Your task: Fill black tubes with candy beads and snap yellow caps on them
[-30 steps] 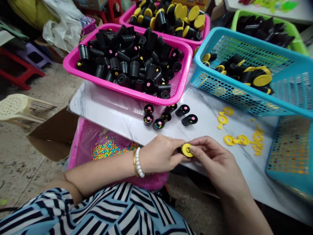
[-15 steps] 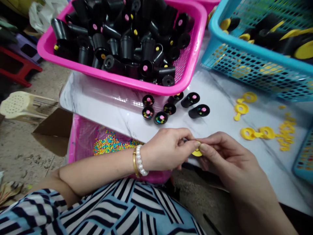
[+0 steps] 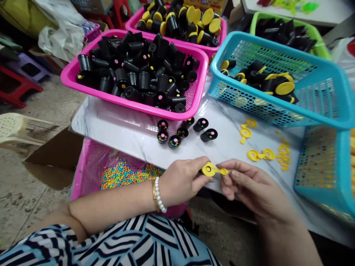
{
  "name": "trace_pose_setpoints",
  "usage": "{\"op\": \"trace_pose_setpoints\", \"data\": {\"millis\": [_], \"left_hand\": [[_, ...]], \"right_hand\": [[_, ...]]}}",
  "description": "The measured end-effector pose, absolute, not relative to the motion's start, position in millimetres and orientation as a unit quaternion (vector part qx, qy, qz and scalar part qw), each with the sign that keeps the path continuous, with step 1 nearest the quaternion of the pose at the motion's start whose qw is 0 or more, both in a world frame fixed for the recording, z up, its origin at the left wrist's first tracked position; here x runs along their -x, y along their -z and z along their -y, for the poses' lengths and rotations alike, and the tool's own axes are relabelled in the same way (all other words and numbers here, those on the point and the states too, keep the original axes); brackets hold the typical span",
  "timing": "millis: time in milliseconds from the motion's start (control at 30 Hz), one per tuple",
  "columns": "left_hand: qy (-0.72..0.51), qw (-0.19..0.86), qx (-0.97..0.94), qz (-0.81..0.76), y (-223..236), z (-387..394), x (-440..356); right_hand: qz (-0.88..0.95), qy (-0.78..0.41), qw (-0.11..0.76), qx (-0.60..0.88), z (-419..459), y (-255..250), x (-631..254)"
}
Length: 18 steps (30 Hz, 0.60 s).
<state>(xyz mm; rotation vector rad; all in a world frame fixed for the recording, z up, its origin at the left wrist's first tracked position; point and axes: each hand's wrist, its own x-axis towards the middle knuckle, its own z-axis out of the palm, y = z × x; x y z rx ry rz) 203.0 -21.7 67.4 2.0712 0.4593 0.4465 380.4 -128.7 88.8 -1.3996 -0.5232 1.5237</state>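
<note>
A yellow plastic cap point(image 3: 208, 169) with a small round flap on a strap is pinched in my left hand point(image 3: 184, 177), between thumb and curled fingers. Its ringed face is turned up and the flap points right. Beside that flap is my right hand point(image 3: 244, 181), fingers loosely bent and apart; whether a fingertip touches the flap is hard to tell. Several small black cups point(image 3: 174, 140) stand on the marbled table point(image 3: 138, 144) beyond my hands, with coloured beads and pink centres. More yellow caps point(image 3: 260, 154) lie to the right, near a pile of small yellow pieces point(image 3: 284, 153).
A pink basket point(image 3: 133, 107) of black cups stands at the back left. To the right is a blue basket point(image 3: 249, 99) with yellow-capped black cups, and another blue basket point(image 3: 318, 166). Coloured beads point(image 3: 124, 173) fill part of a lower pink container point(image 3: 83, 173).
The cap has turned so its ringed face and flap show. My right fingers have loosened and moved off its disc. The view has shifted, showing more of the back.
</note>
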Motion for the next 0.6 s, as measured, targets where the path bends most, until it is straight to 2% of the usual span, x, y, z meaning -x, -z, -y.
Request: {"op": "trace_pose_setpoints", "data": {"millis": [133, 233, 500, 600], "left_hand": [[-0.196, 0.490, -0.830, -0.179, -67.6, 20.6, -203.8], [-0.203, 0.509, -0.819, -0.172, -67.5, 20.1, -204.8], [-0.153, 0.515, -0.816, -0.214, -68.8, 18.2, -206.8], [-0.129, 0.493, -0.830, -0.228, -68.5, 17.0, -207.7]], "right_hand": [[0.235, -0.677, 0.398, 0.572, 111.0, -91.5, -378.7], [0.282, -0.651, 0.336, 0.619, 92.2, -96.1, -371.2], [0.306, -0.608, 0.369, 0.633, 108.6, -94.6, -364.6], [0.380, -0.527, 0.350, 0.675, 118.2, -96.1, -355.5]]}}
